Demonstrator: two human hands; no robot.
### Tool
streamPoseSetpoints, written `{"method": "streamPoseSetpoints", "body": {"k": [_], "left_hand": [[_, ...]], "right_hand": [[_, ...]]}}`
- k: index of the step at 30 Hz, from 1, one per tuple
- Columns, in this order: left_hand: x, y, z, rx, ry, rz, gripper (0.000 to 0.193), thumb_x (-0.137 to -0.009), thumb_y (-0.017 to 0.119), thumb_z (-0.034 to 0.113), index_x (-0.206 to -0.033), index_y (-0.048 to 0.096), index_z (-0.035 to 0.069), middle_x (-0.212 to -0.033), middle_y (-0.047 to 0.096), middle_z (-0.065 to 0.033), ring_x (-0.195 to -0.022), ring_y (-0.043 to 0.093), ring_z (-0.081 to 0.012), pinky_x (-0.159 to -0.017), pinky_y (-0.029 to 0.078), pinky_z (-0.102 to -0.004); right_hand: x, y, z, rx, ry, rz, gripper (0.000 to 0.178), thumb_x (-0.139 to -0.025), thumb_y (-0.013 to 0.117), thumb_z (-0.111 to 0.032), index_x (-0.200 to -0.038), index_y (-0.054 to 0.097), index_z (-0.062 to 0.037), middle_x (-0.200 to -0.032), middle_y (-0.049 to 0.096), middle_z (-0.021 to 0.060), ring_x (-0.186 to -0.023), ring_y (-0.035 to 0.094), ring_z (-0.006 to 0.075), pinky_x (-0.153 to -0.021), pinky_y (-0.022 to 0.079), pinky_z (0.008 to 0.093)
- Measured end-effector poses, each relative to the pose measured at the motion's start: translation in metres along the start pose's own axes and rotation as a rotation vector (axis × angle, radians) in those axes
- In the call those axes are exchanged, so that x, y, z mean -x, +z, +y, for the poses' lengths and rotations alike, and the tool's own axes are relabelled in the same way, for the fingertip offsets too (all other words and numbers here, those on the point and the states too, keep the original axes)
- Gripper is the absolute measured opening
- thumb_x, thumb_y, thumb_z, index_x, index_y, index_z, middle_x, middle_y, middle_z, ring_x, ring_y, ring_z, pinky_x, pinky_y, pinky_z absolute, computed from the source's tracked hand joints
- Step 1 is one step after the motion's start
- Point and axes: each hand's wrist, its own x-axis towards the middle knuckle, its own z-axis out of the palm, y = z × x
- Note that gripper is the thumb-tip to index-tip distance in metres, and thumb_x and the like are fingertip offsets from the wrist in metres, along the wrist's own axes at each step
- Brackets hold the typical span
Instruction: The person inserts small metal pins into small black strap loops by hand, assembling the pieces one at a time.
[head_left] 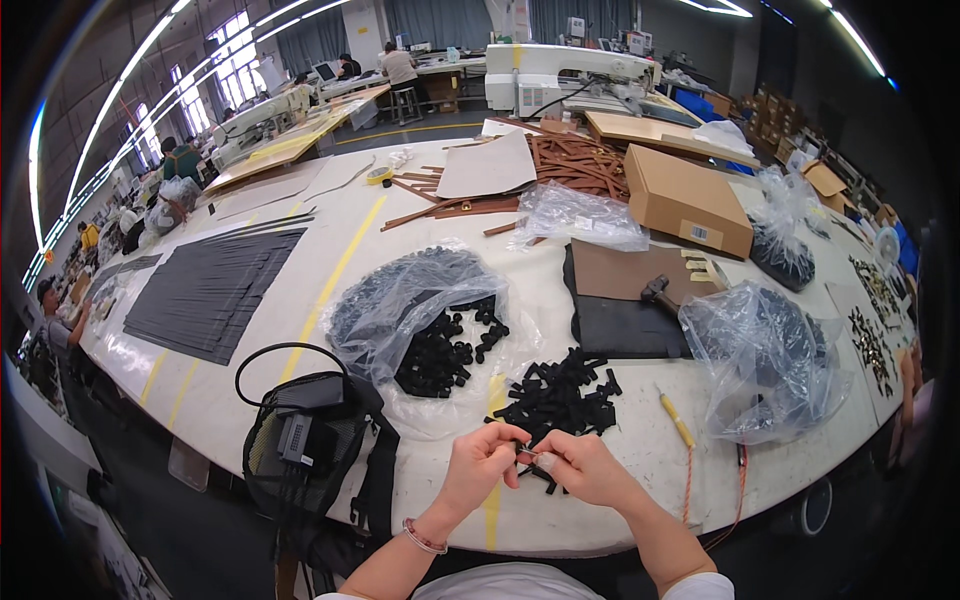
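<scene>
Long white worktable [560,525], marked with yellow tape lines and crowded toward the far edge. At left, a broad fan of flat black strips [215,285]. Beyond the middle, a tangled heap of brown straps [585,165]; just right of it, a closed cardboard box [690,200]. Near right, a clear plastic bag [770,350], bunched, with dark contents. Left of centre, an open clear bag [375,310], spilling small black pieces from its mouth. Near left edge, a black mesh bag [265,440] with straps. In front of the hands, a loose pile of stubby black pieces [560,395], directly on the tabletop. On a brown sheet [625,275], a hammer [660,293]. Left hand [485,460] closed, thumb and fingertips pinching a small dark part [525,452]; right hand [580,468] likewise pinched on it. Part held just above the pile's near edge; exact kind too small to tell. Off to the right, a thin yellow-handled tool [678,420], lying apart.
</scene>
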Motion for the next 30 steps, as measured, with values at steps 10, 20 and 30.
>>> {"method": "streamPoseSetpoints", "body": {"k": [10, 20, 30], "left_hand": [[-0.001, -0.004, -0.01, 0.185, -0.135, -0.123, 0.016, -0.079, 0.041, -0.001, -0.086, 0.054, -0.007, -0.067, 0.059, -0.0103, -0.044, 0.053, -0.0111, -0.043, 0.041, -0.0187], [-0.005, 0.022, -0.029, -0.409, 0.585, 0.335, 0.017, -0.074, 0.055, -0.004, -0.091, 0.05, -0.005, -0.074, 0.061, -0.0111, -0.06, 0.061, -0.0125, -0.053, 0.048, -0.0231], [-0.004, 0.01, -0.021, -0.541, 0.582, 0.245, 0.01, -0.076, 0.056, -0.002, -0.084, 0.05, -0.002, -0.068, 0.056, -0.0025, -0.053, 0.053, -0.0045, -0.045, 0.042, -0.0169]], "right_hand": [[0.001, 0.005, 0.001, 0.056, 0.001, 0.014, 0.005, -0.079, 0.051, -0.01, -0.079, 0.051, -0.0047, -0.056, 0.054, 0.0093, -0.046, 0.053, 0.0233, -0.043, 0.039, 0.0309], [-0.008, 0.031, -0.003, 0.1, -0.044, 0.444, 0.005, -0.079, 0.052, -0.009, -0.079, 0.05, -0.0041, -0.057, 0.055, 0.0093, -0.048, 0.055, 0.0255, -0.043, 0.041, 0.0338], [-0.004, 0.025, 0.0, 0.286, -0.102, 0.372, 0.005, -0.078, 0.052, -0.009, -0.079, 0.05, -0.0042, -0.058, 0.056, 0.0096, -0.048, 0.056, 0.0255, -0.041, 0.04, 0.0337]]}}
